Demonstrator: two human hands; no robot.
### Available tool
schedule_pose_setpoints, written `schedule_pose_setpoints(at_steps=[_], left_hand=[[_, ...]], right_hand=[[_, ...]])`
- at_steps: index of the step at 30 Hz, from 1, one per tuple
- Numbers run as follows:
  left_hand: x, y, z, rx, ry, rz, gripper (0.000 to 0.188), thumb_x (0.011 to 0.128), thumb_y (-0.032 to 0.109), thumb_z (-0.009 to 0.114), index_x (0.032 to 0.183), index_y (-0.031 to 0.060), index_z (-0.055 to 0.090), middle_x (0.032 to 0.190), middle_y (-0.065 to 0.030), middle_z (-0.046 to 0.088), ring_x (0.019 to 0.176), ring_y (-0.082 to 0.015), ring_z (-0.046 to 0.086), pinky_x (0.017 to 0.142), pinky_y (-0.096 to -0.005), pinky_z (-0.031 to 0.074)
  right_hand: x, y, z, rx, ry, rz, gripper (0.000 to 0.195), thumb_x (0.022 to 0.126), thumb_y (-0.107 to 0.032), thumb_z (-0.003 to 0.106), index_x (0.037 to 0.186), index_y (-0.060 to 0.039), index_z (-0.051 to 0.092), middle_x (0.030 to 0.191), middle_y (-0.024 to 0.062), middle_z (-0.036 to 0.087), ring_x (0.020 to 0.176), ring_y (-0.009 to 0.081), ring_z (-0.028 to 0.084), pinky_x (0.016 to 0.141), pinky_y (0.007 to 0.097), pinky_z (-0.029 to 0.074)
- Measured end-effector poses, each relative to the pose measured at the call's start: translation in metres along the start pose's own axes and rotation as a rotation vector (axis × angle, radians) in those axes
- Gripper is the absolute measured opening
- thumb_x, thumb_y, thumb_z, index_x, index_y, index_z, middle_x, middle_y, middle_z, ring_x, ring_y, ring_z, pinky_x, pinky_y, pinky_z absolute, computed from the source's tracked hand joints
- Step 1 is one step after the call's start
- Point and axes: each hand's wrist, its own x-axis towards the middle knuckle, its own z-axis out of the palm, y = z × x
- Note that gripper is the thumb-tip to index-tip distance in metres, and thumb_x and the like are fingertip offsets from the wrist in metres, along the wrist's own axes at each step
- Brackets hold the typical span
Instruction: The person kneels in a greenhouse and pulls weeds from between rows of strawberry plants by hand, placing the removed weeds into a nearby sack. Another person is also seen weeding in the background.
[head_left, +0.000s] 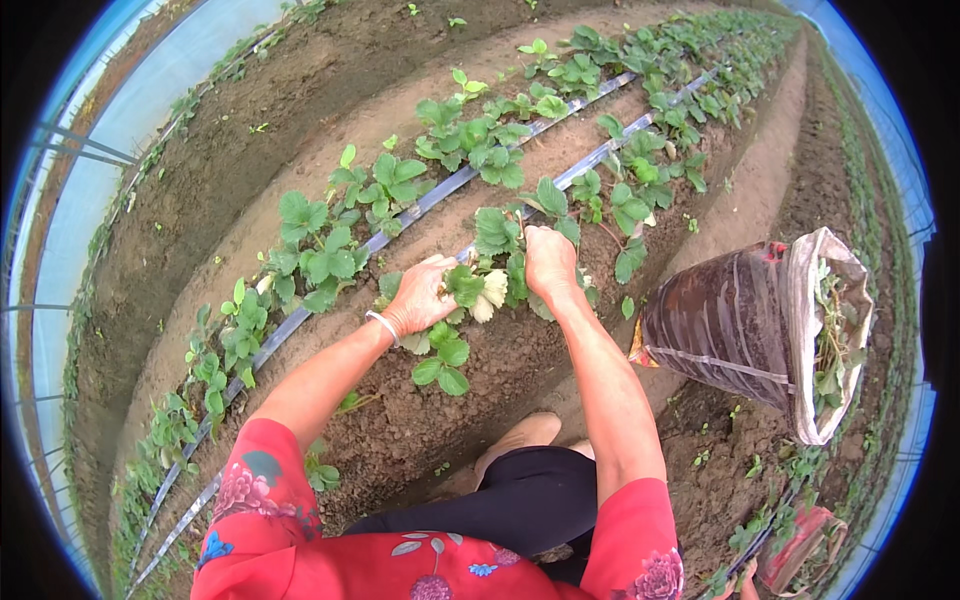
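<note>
Both hands are in a strawberry plant (496, 231) on a raised soil bed. My left hand (426, 294), with a white band at the wrist, is at the plant's left side, fingers curled among the leaves; its fingertips are partly hidden. My right hand (551, 261) is closed in a fist at the upper right of the same plant, apparently around stalks that its fingers hide. Between the hands hangs a pale, whitish leaf (491, 295). Lower green leaves (442, 364) spread over the bed's side below my left hand.
To the right, a dark sack (720, 322) with a rolled white rim holds plucked leaves (829, 337). Two drip tapes (435, 196) run along the bed among more strawberry plants (319, 251). A furrow (757, 180) lies beside it. At bottom right are another person's hand (748, 583) and a red bag (799, 551).
</note>
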Motion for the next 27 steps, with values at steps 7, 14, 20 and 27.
schedule_pose_setpoints(at_steps=[7,14,20,27], left_hand=[[0.002,0.002,0.003,-0.025,0.036,0.041,0.025,0.08,0.028,0.063,0.087,0.0053,0.056,0.084,-0.0125,0.055,0.084,-0.033,0.053,0.075,-0.0416,0.044],[0.002,0.0,0.002,-0.072,0.004,-0.026,0.03,0.078,0.032,0.064,0.094,0.0066,0.06,0.085,-0.0147,0.058,0.087,-0.0352,0.055,0.076,-0.0455,0.045],[-0.007,-0.006,-0.005,-0.234,0.019,-0.052,0.034,0.082,0.035,0.065,0.102,0.0073,0.063,0.094,-0.0138,0.062,0.091,-0.034,0.058,0.083,-0.0416,0.046],[0.012,-0.009,-0.002,-0.672,-0.108,-0.305,0.031,0.091,0.021,0.063,0.117,0.0033,0.063,0.108,-0.0006,0.066,0.095,-0.0089,0.058,0.088,-0.0281,0.048]], right_hand=[[0.015,0.036,-0.015,0.329,-0.022,0.211,0.025,0.075,-0.009,0.068,0.1,-0.004,0.065,0.099,0.0194,0.067,0.096,0.0384,0.063,0.082,0.0446,0.049],[-0.03,0.073,-0.151,0.903,0.443,0.187,0.029,0.087,-0.005,0.066,0.116,-0.0059,0.062,0.105,0.0064,0.068,0.09,0.0146,0.06,0.082,0.0333,0.048],[-0.109,0.123,-0.342,-0.134,1.217,0.199,0.03,0.087,-0.013,0.063,0.114,-0.0021,0.058,0.105,0.0135,0.068,0.088,0.0287,0.066,0.077,0.0409,0.049],[-0.2,0.307,-0.308,-0.654,-0.147,0.842,0.043,0.088,-0.013,0.051,0.129,-0.001,0.047,0.125,0.0278,0.055,0.117,0.0424,0.055,0.096,0.0496,0.047]])
